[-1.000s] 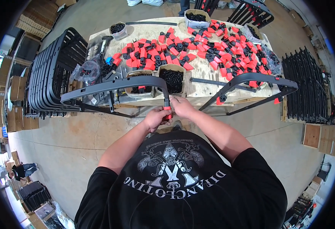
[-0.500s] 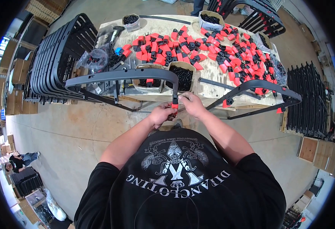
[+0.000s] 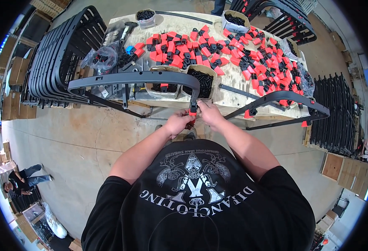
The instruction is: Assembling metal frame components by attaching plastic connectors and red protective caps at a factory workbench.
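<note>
A dark grey curved metal frame [image 3: 129, 78] spans the near side of the bench, its bent right end pointing down toward me. At that end sits a red-and-black plastic cap [image 3: 192, 113]. My left hand [image 3: 178, 124] is closed around the cap from the left and below. Against the right side of the same frame end, my right hand [image 3: 209, 114] is closed with its thumb and fingers pinched; anything small between them is hidden. Just beyond, a bin of black bolts [image 3: 200, 79] stands on the wooden bench.
Red-and-black caps [image 3: 209, 46] lie heaped across the wooden bench [image 3: 230, 98]. A second curved frame [image 3: 276, 96] rests at the right edge. Stacked frames [image 3: 58, 58] stand left, more [image 3: 334, 115] right. A hammer [image 3: 127, 30] lies at the far left. Another person [image 3: 24, 180] is at lower left.
My right hand has shifted slightly and sits closer against the frame end. The frame and left hand stay nearly in place. At lower left, the other person has moved a little.
</note>
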